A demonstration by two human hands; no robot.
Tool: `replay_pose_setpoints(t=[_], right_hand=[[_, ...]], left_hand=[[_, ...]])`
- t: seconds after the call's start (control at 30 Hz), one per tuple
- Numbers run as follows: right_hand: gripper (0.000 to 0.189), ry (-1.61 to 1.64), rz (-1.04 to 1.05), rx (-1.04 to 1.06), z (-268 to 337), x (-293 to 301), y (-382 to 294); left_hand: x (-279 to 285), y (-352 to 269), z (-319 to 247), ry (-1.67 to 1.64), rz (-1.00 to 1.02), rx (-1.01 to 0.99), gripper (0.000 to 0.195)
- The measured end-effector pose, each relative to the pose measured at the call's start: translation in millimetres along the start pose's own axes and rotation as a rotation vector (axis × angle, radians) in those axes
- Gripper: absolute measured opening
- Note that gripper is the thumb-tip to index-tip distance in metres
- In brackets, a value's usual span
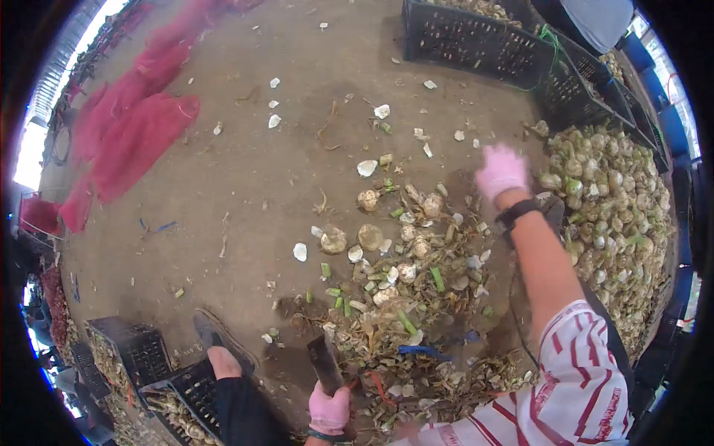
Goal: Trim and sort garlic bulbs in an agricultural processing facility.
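Observation:
My left hand point(329, 410), in a pink glove, is at the bottom of the view, closed around a knife with a broad dark blade point(323, 359) that points up and slightly left. My right hand point(503, 170), also pink-gloved with a dark band on the wrist, is stretched out over the floor, blurred, its fingers apart and no object seen in it. It is left of a large heap of garlic bulbs point(608, 189) with cut stems. Loose bulbs point(368, 199) and green stem pieces point(437, 279) lie among dry skins point(413, 318) between my feet.
Black plastic crates point(474, 42) stand at the upper right, near another person point(599, 19). More crates point(131, 345) holding bulbs stand at the lower left. Red netting point(139, 134) lies at the upper left. My shoes point(223, 337) are either side of the scraps.

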State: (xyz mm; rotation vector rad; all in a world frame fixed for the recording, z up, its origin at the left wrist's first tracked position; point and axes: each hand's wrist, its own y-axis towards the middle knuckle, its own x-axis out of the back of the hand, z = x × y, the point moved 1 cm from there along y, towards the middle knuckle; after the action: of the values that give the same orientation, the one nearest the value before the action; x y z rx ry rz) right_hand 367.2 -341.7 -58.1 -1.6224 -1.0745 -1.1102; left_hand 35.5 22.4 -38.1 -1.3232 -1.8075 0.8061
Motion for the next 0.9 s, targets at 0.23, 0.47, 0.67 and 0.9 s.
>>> replay_pose_setpoints(t=[0.23,0.47,0.67,0.9], right_hand=[[0.074,0.47,0.343,-0.021,79,-57,-62],[0.086,1.115,0.324,-0.061,65,-46,-142],[0.083,1.41,0.203,0.157,76,11,-224],[0.067,1.671,0.475,0.419,88,67,-294]], left_hand=[[3,-7,-4,0.035,0.022,-0.054,0.024],[12,-5,5,0.105,0.03,-0.156,0.029],[12,-13,-4,0.165,-0.01,-0.314,0.029],[11,-38,-18,0.352,-0.217,-0.64,0.022]])
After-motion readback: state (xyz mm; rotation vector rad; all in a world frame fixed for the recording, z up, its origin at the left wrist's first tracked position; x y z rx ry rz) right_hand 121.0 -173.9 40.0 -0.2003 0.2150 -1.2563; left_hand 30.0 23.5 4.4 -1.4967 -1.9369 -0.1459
